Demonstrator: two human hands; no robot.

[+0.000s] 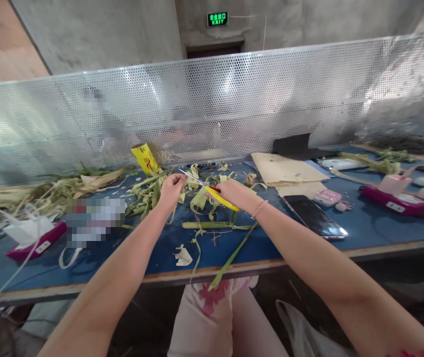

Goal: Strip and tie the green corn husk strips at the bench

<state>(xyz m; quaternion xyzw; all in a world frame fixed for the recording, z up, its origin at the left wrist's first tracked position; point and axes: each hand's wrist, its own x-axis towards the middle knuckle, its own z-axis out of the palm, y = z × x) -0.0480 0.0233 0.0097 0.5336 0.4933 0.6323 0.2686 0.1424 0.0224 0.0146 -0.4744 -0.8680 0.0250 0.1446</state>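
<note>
My right hand (pixel 232 191) is wrapped round a pair of scissors (pixel 223 199) with yellow and red handles. The metal blades point left, toward my left hand (pixel 173 188), and look slightly parted. The fingers of that left hand are pinched together near the blade tips; whatever they hold is too small to make out. Below and around both hands lie cut plant scraps (pixel 145 196), pale green and yellowish like husk pieces. A long green stalk (pixel 204 225) rests in front of the hands, and a leaf strip (pixel 230 263) hangs over the table's front edge.
A perforated metal screen (pixel 212 109) borders the blue table (pixel 111 263) at the back. A yellow box (pixel 145 158) stands before it. To the right are brown cardboard (pixel 286 168), a phone (pixel 312 215) and a magenta power strip (pixel 397 201); another magenta strip (pixel 35 243) with cables is left.
</note>
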